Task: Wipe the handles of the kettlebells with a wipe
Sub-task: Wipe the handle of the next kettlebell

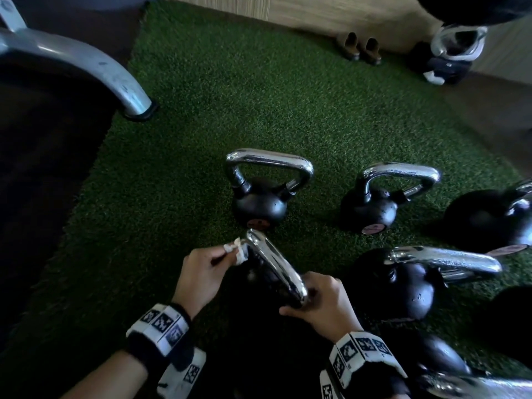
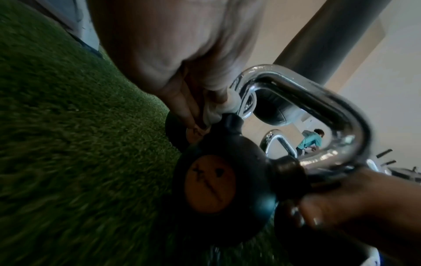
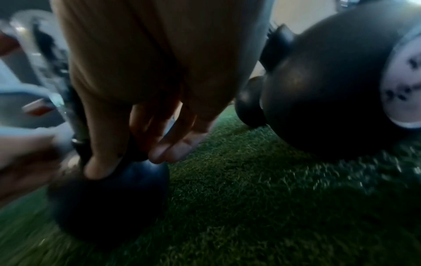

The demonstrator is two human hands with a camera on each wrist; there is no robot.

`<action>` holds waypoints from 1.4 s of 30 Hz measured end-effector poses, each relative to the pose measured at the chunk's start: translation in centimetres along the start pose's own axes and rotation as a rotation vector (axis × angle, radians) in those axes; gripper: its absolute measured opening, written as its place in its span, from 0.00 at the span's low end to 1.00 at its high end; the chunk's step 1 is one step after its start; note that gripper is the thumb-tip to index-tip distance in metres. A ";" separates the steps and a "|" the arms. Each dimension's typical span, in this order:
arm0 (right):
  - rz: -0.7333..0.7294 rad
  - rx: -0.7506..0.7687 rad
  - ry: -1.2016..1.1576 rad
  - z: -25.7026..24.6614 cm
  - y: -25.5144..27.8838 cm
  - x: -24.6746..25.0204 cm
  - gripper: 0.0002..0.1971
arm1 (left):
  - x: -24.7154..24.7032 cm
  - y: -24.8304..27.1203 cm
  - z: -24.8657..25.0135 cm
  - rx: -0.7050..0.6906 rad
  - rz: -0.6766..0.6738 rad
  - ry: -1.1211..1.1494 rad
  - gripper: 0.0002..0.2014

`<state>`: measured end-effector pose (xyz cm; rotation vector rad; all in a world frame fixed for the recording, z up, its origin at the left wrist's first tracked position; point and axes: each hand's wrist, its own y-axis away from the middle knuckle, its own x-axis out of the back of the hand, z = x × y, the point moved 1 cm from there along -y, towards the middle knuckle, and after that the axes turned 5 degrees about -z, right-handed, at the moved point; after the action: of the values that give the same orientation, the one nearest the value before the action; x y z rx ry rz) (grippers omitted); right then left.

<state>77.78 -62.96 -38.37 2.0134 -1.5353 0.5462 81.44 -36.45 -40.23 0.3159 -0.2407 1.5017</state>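
A small black kettlebell (image 1: 260,273) with a chrome handle (image 1: 276,266) stands on green turf (image 1: 259,105) right in front of me. My left hand (image 1: 201,272) pinches a crumpled white wipe (image 1: 239,250) against the far leg of that handle; in the left wrist view the wipe (image 2: 218,109) sits where the chrome handle (image 2: 307,100) meets the black body (image 2: 227,189). My right hand (image 1: 322,306) grips the near end of the handle. In the right wrist view its fingers (image 3: 173,147) curl down onto the dark ball (image 3: 109,198).
Two small kettlebells (image 1: 260,203) (image 1: 371,208) stand behind it, and larger ones (image 1: 403,283) (image 1: 495,220) crowd the right side. A grey machine leg (image 1: 115,79) lands at the turf's left edge. Shoes (image 1: 361,48) and a bag (image 1: 449,61) lie by the far wall.
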 end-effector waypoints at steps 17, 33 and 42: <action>-0.266 -0.169 -0.109 -0.8 -5.5 -1.2 0.23 | -1.0 -0.8 4.2 -0.128 0.188 -0.117 0.04; -0.231 -0.161 -0.146 0.1 -5.8 -2.1 0.26 | 1.0 -0.2 6.3 -0.032 -0.147 0.432 0.09; -0.235 -0.158 -0.152 -0.1 -5.9 -1.7 0.22 | 0.3 3.4 6.5 -0.200 -0.296 0.189 0.05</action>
<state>82.99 -60.43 -40.36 2.1129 -1.3535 0.1770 78.34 -38.28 -33.82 0.0454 -0.1826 1.1948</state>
